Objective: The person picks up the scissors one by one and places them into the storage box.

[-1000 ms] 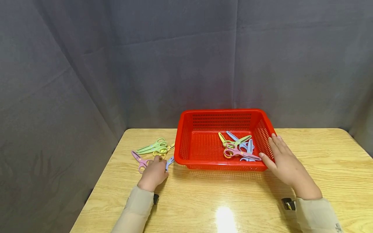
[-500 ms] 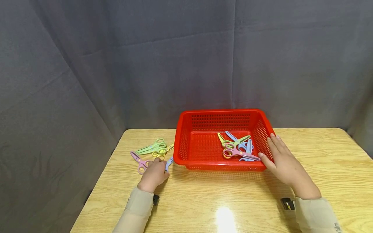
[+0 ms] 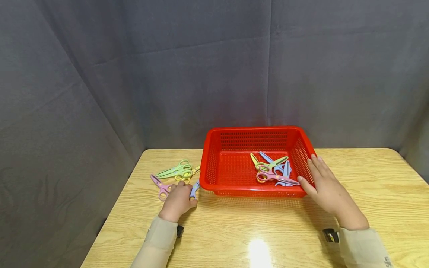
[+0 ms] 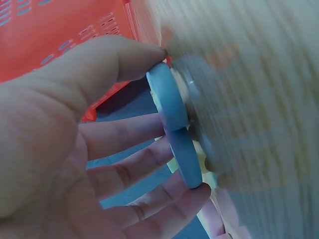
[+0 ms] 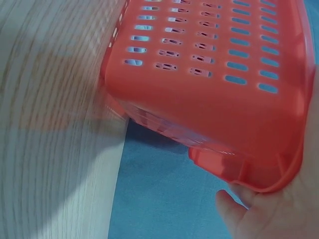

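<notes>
My left hand (image 3: pixel 178 201) is low over the table at the basket's left. In the left wrist view its thumb and fingers span the two handle loops of a pair of light blue scissors (image 4: pixel 172 99), touching both ends; the head view shows its blades (image 3: pixel 196 185) pointing to the basket. Close by lie pink scissors (image 3: pixel 161 186), green scissors (image 3: pixel 174 170) and yellow scissors (image 3: pixel 187 175). My right hand (image 3: pixel 330 191), fingers straight, rests along the right rim of the red basket (image 3: pixel 246 188). Several pastel scissors (image 3: pixel 276 171) lie inside the basket, towards its right.
The basket stands on a light wooden table (image 3: pixel 228 227), near its back edge. A grey curtain (image 3: pixel 207 82) hangs behind and at the left. Black straps (image 3: pixel 331 235) show at both wrists.
My left thumb has moved slightly outward to the right beside the blue scissors. The right hand, the basket and the other scissors look the same, apart from a small camera shift.
</notes>
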`<state>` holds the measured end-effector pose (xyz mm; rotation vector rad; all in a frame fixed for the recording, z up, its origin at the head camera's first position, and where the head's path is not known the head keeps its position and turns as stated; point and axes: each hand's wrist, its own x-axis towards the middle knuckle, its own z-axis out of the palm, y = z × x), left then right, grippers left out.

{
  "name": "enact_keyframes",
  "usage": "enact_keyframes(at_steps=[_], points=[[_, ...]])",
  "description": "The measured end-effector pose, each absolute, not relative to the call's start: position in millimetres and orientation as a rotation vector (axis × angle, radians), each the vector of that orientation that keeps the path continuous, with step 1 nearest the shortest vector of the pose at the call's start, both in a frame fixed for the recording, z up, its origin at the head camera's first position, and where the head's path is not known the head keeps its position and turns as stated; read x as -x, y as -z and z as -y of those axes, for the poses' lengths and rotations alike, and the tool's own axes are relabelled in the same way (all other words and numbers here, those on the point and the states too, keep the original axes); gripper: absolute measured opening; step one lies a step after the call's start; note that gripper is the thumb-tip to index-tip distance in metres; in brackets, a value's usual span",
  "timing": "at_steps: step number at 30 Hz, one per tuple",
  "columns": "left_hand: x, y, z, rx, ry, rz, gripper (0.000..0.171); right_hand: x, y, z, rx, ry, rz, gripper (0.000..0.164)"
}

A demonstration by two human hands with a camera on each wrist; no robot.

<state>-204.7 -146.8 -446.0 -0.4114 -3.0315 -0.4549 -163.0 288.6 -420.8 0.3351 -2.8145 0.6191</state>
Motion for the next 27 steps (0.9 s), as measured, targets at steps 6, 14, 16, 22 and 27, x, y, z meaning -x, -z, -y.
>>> enact_keyframes(at_steps=[6, 14, 16, 22, 27], points=[[203.4, 449.7, 146.8, 0.376, 0.436, 3.016, 0.016, 162.8, 421.3, -288.6, -0.338, -0.623, 2.816, 0.076], [204.6, 446.5, 146.7, 0.363, 0.389, 3.019, 0.025, 163.4, 420.1, -287.6, -0.328, -0.63, 2.829, 0.076], [204.1, 445.6, 146.7, 0.347, 0.392, 3.039, 0.027, 163.2, 419.5, -287.0, -0.329, -0.634, 2.833, 0.076], [205.9, 443.9, 147.2, 0.309, 0.401, 3.073, 0.028, 162.4, 418.6, -286.3, -0.326, -0.638, 2.835, 0.076], [207.9, 444.2, 146.7, 0.318, 0.405, 3.061, 0.028, 161.7, 419.5, -287.9, -0.328, -0.642, 2.82, 0.076]])
